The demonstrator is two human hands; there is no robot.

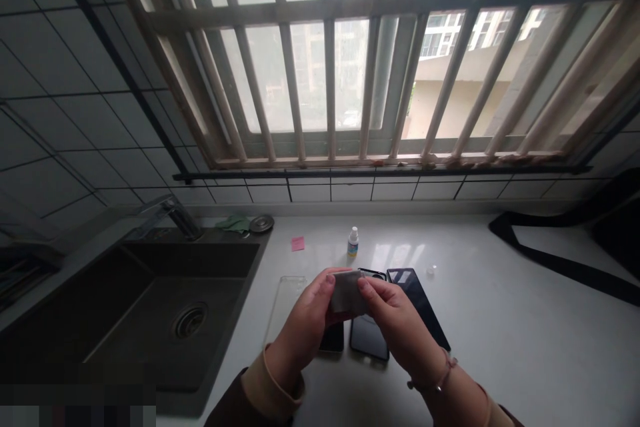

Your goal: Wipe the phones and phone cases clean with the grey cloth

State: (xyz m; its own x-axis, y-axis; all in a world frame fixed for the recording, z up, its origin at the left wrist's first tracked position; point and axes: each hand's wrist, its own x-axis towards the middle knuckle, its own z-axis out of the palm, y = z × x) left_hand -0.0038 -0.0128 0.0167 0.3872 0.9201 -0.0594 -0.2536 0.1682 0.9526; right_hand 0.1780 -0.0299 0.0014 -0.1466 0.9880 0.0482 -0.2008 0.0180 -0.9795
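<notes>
Looking down through the head view, we find the work centred on a grey cloth [346,293], folded to a small square and raised above the desk [510,353]. Our left hand [311,310] has its grip clamped on one side of it, thumb in front; our right hand [387,300] pinches the opposite edge, so both grips are closed on the same piece.

As for how far things are, we judge that the cloth is picked up and being handled, but it does not appear to be laid on anything. Beneath and beyond our hands, a dark phone [333,339], a second phone [370,340] and a dark tablet-like device [423,310] lie on the desk, the first two partly hidden. A clear case [281,307] lies to the left. A small bottle [353,243] stands upright farther back, near a pink note [298,244], neither in our hands. Whether the dark surfaces have been treated at all, we cannot tell.
</notes>
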